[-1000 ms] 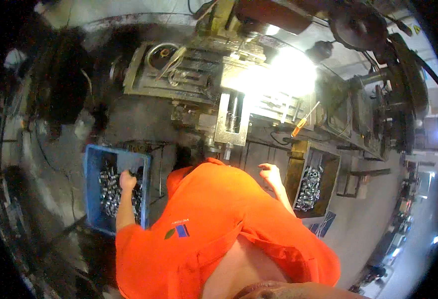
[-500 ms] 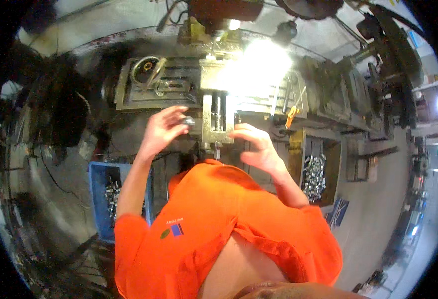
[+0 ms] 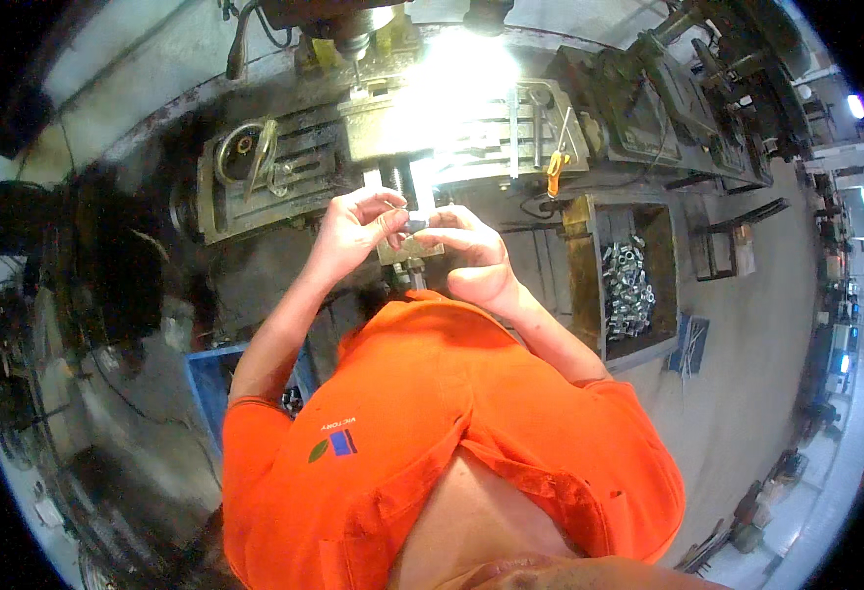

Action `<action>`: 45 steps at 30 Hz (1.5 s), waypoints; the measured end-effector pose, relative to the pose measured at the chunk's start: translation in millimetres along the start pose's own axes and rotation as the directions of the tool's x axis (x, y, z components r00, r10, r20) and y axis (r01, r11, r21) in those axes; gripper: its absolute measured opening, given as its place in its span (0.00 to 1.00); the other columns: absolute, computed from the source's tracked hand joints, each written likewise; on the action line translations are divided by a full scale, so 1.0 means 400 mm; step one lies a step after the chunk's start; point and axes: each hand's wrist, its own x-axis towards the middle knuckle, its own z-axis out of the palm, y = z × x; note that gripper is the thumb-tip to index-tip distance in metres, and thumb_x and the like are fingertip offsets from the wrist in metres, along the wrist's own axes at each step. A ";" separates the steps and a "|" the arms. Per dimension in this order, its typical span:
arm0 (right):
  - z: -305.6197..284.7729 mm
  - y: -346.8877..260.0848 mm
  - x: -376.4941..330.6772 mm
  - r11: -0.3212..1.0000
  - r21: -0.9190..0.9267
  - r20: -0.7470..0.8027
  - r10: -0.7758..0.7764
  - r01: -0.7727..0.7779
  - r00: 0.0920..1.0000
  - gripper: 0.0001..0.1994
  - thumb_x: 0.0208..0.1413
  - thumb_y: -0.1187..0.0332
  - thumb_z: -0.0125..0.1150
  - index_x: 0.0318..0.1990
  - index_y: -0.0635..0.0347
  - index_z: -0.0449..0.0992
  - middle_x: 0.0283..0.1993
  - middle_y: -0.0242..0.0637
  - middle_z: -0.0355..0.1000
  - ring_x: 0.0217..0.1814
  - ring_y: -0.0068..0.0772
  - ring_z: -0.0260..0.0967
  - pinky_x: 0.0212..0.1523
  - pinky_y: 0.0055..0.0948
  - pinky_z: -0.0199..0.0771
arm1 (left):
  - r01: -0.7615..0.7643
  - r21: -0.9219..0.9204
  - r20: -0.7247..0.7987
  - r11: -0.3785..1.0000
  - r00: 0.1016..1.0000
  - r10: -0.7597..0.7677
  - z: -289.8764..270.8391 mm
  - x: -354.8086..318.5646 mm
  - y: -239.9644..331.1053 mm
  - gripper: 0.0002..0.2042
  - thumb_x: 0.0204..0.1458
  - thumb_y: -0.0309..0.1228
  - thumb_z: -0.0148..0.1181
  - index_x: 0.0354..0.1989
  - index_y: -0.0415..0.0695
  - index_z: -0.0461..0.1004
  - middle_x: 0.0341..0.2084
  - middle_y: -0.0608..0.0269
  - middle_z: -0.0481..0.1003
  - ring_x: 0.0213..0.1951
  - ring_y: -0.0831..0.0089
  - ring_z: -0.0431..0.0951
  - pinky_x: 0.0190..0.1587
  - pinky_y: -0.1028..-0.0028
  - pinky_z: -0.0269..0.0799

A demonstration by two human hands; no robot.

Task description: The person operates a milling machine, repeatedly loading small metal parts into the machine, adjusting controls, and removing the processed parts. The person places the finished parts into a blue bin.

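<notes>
My left hand (image 3: 358, 232) and my right hand (image 3: 473, 252) meet over the front of a machine vise (image 3: 374, 138). Pinched between their fingertips is a small grey metal piece (image 3: 417, 225); the fingers cover much of it, so its exact kind does not show. Below the hands, part of the vise's screw and front end can be seen. A drill chuck with a thin bit (image 3: 355, 51) hangs above the back of the vise.
The slotted machine table (image 3: 304, 182) carries a handwheel (image 3: 240, 152) and an orange-handled tool (image 3: 556, 175). A wooden box (image 3: 583, 270) of small metal parts (image 3: 628, 290) stands right; a blue crate (image 3: 204, 383) holds others at left. A bright lamp glares over the vise.
My left hand has brought the metal piece rightward over the vise. My right hand has left the vise's side and come to the piece. The view has shifted.
</notes>
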 end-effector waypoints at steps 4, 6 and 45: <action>0.010 0.000 0.004 0.997 -0.059 -0.067 -0.057 0.053 0.996 0.25 0.26 0.78 0.49 0.41 0.63 0.73 0.41 0.45 0.65 0.44 0.40 0.66 0.47 0.29 0.65 | 0.024 -0.078 0.001 0.997 1.000 -0.024 0.000 -0.001 -0.008 0.08 0.49 0.23 0.57 0.37 0.36 0.71 0.26 0.62 0.75 0.25 0.77 0.74 0.32 0.78 0.70; 0.010 -0.008 0.008 0.995 -0.089 -0.063 -0.040 0.034 0.997 0.25 0.26 0.77 0.50 0.41 0.63 0.73 0.42 0.46 0.65 0.45 0.42 0.66 0.48 0.30 0.65 | -0.004 -0.173 0.003 0.985 1.000 0.004 -0.003 0.001 -0.012 0.08 0.48 0.22 0.56 0.37 0.35 0.71 0.26 0.61 0.75 0.26 0.76 0.74 0.32 0.78 0.70; -0.051 0.052 -0.244 0.776 -0.046 -0.430 0.553 -0.629 0.714 0.19 0.34 0.79 0.50 0.39 0.65 0.74 0.34 0.37 0.73 0.37 0.25 0.71 0.41 0.23 0.70 | -0.173 0.031 -0.258 0.984 0.950 0.176 -0.414 0.398 -0.187 0.11 0.46 0.24 0.58 0.37 0.33 0.73 0.27 0.60 0.76 0.25 0.76 0.74 0.31 0.78 0.70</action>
